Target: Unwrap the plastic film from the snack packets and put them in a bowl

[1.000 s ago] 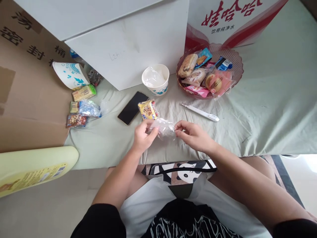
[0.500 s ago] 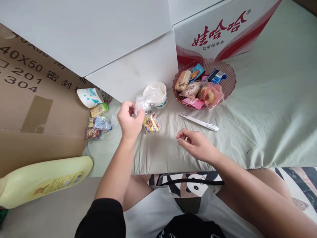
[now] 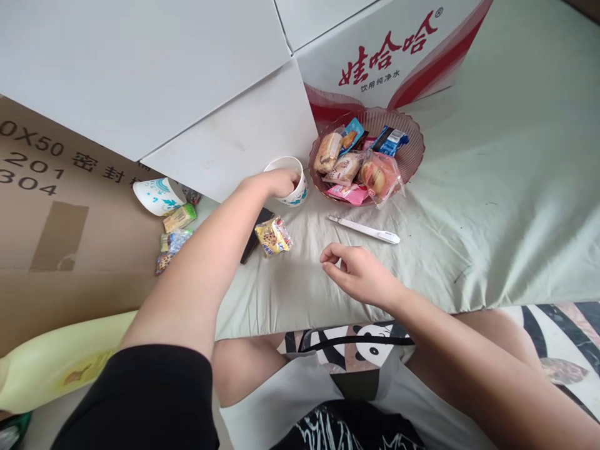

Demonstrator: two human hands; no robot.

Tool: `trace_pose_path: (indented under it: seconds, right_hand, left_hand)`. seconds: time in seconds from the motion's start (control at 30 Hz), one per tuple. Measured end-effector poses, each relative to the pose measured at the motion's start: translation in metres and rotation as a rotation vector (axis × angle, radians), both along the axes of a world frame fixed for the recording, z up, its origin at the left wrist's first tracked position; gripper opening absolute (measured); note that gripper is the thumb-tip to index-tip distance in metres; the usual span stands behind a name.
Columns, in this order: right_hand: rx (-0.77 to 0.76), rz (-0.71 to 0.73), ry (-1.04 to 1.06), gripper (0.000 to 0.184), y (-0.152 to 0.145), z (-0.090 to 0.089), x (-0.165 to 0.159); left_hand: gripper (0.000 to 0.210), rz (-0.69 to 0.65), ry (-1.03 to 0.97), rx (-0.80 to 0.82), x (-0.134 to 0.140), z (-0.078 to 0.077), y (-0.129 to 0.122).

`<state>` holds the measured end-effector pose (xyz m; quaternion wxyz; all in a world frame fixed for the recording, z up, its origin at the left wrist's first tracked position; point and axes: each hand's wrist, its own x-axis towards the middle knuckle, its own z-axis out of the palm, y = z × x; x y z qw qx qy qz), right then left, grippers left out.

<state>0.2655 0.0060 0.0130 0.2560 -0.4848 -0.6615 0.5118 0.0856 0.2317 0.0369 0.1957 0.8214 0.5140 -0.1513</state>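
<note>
My left hand [image 3: 284,182] reaches into a white paper bowl [image 3: 300,195] with a blue-green pattern. The bowl's wall hides its fingers, so what they hold does not show. Below the bowl lies a yellow snack packet [image 3: 273,237], resting partly on a dark flat object [image 3: 253,240] that my left forearm partly covers. My right hand [image 3: 354,272] hovers over or rests on the cloth, fingers loosely curled, with nothing in them. Just beyond it is a white box cutter [image 3: 365,229]. A pink ribbed glass bowl [image 3: 412,137] holds several wrapped snacks.
White cartons [image 3: 225,144] stand along the back. At the left, a tipped paper bowl [image 3: 159,197] and several small packets [image 3: 180,218] lie by a brown cardboard box [image 3: 107,237]. A pale yellow bottle [image 3: 56,356] lies at the lower left. Pale green cloth [image 3: 492,206] covers the surface.
My left hand has moved forward and right into the paper bowl; the clear crumpled plastic it held has gone from sight. My right hand keeps its curled pose. The view has shifted slightly.
</note>
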Motion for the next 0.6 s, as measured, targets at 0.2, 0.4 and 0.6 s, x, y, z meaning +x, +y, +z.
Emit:
trace_pose_path:
  seconds: [0.2, 0.4, 0.6]
  right_hand:
    - [0.014, -0.023, -0.007, 0.011, 0.001, 0.005, 0.005]
    - [0.083, -0.039, -0.044, 0.011, -0.001, 0.004, 0.008]
    - [0.149, -0.057, -0.197, 0.014, -0.002, -0.005, 0.004]
  left_hand:
    - [0.018, 0.019, 0.014, 0.411, 0.005, 0.026, -0.029]
    - [0.023, 0.132, -0.305, 0.644, -0.026, 0.025, -0.094]
    - [0.019, 0.329, -0.239, 0.715, -0.083, 0.008, -0.151]
